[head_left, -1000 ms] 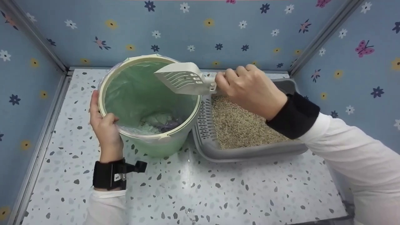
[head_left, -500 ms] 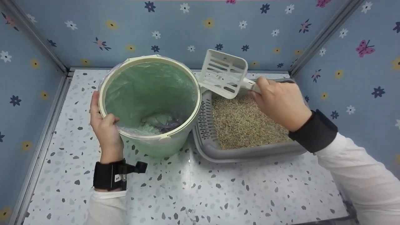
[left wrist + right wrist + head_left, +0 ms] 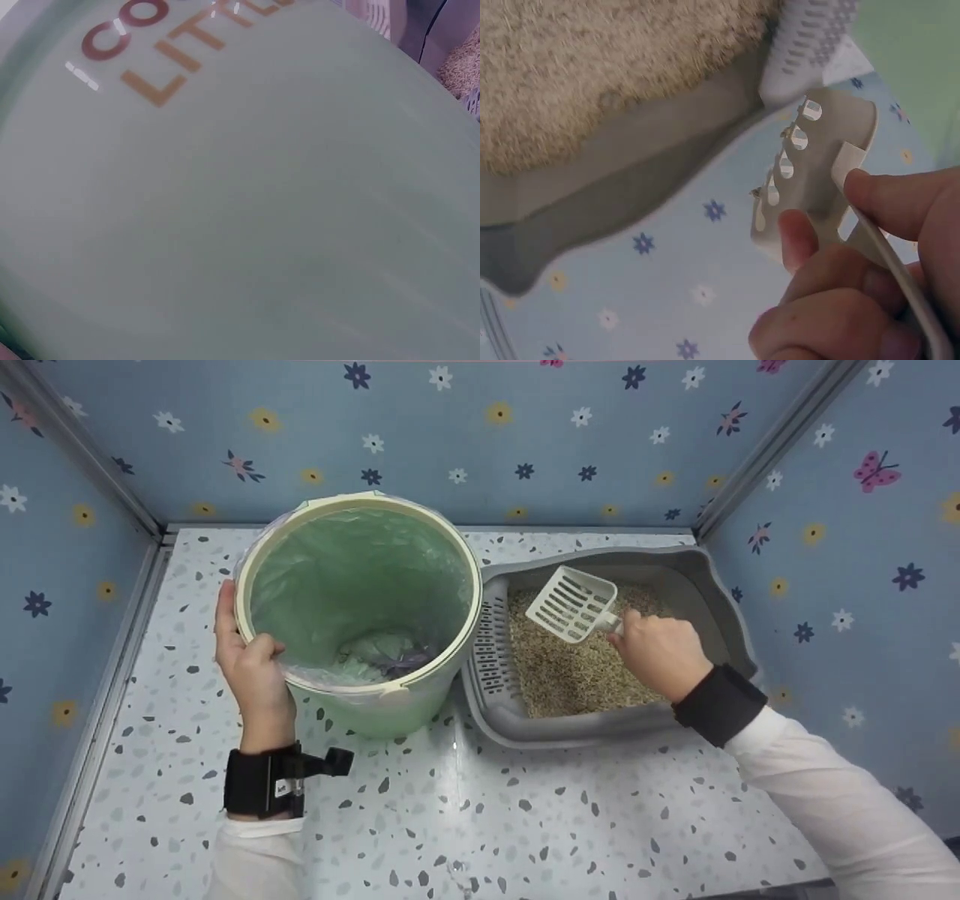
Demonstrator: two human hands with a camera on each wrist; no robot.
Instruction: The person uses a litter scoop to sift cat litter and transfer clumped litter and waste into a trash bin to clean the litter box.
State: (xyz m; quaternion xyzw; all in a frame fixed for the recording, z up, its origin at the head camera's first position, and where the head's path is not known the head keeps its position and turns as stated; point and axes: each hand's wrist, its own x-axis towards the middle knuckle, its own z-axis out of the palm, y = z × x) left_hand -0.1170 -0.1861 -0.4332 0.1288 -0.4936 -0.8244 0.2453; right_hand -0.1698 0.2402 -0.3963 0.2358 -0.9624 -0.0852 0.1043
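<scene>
Left hand (image 3: 251, 671) clamped w/ curled fingers on near-left rim of round pale-green plastic bin (image 3: 360, 607), lined w/ thin bag. Right hand (image 3: 660, 652) pinches handle of white slotted plastic scoop (image 3: 571, 604), held over beige litter in grey plastic tray (image 3: 720, 592), right of bin.

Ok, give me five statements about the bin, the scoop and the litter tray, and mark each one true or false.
1. The right hand grips the handle of the white slotted scoop. True.
2. The scoop is over the green bin. False: it is over the litter in the grey litter tray.
3. The left hand holds the bin at its rim. True.
4. The bin has no liner. False: a thin plastic bag lines it, folded over the rim.
5. The litter tray stands to the left of the bin. False: it stands to the bin's right, close beside it.
</scene>
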